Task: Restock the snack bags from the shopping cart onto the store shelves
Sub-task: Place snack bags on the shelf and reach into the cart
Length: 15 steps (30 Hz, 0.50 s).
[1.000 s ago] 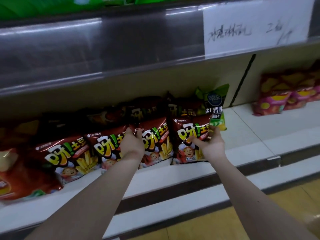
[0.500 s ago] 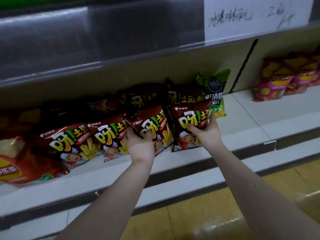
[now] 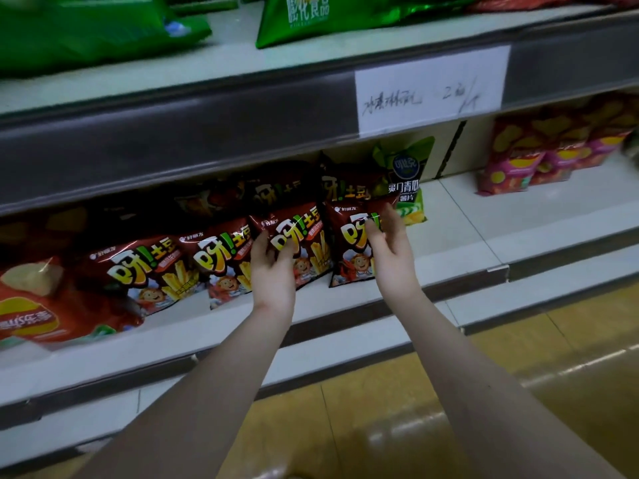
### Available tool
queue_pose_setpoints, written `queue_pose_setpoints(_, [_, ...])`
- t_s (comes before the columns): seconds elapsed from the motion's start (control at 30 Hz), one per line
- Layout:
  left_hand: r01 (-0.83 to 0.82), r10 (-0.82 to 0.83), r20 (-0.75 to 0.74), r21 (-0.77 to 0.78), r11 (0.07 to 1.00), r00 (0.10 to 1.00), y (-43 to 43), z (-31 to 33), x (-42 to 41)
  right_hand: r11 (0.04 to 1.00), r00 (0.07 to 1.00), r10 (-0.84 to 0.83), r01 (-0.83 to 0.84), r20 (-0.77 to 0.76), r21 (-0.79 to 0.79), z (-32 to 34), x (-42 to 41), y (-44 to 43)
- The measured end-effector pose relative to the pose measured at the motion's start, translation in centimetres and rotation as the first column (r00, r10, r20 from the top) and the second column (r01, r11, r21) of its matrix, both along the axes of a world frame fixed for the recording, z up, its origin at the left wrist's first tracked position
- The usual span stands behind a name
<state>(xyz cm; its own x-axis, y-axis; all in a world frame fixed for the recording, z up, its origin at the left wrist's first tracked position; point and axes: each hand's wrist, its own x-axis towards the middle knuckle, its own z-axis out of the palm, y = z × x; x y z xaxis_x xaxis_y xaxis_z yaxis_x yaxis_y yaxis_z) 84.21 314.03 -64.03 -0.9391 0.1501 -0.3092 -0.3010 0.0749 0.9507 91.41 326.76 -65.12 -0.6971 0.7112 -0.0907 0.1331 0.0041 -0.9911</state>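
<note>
Evidently aligning them: left hand (image 3: 273,271) grips a red bag (image 3: 306,236); right hand (image 3: 392,250) pinches the end bag (image 3: 349,250) beside the green bag (image 3: 406,174).

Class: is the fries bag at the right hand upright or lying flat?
Upright: the fries bag stands with its bottom edge on the shelf; the right hand pinches its top.

A row of dark red snack bags (image 3: 221,261) stands along the near edge of the lower shelf (image 3: 466,236). The left hand (image 3: 273,271) grips the third bag (image 3: 307,236) at its upper left corner. The right hand (image 3: 390,250) pinches the fourth bag (image 3: 349,250) near its upper right edge. A green bag (image 3: 408,171) stands just behind the fourth bag. Pink bags (image 3: 539,157) stand well apart at far right. A handwritten paper label (image 3: 432,88) is fixed to the upper shelf rail (image 3: 207,133)
</note>
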Motion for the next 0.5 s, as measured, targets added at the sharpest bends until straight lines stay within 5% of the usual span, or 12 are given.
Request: queue_pose_setpoints(0.5, [-0.009,0.024,-0.108,0.135,0.991,0.994,-10.2,22.3,13.3,0.967,0.971,0.23,-0.235,-0.058,-0.102,21.1,9.4,-14.5])
